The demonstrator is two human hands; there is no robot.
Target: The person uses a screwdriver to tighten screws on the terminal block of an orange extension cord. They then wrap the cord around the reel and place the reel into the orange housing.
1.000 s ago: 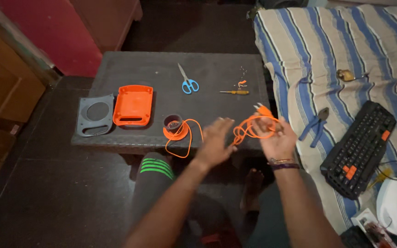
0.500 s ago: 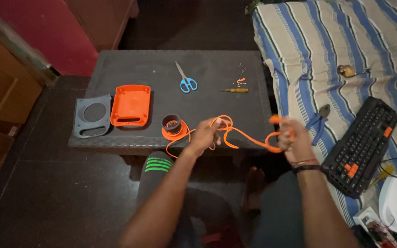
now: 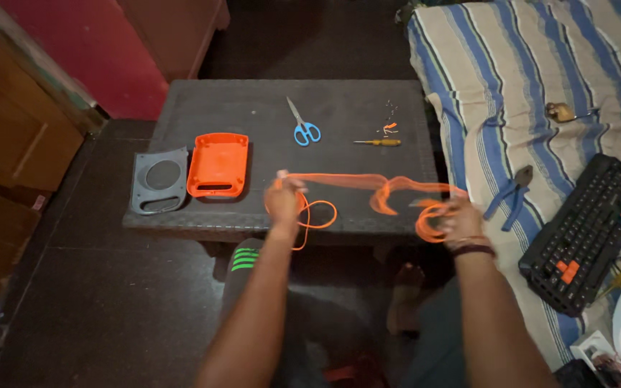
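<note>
orange cord (image 3: 357,179) stretched between left hand (image 3: 284,203); right hand (image 3: 458,219)

Both forearms reaching up from the bottom edge of the frame toward its centre, spread well apart. Left hand (image 3: 284,202) just left of centre, fingers curled closed in a pinch, back of the hand toward the camera. Right hand (image 3: 460,219) right of centre and slightly lower, fingers likewise closed, dark band around the wrist, forearm angling in from the lower right.
</note>
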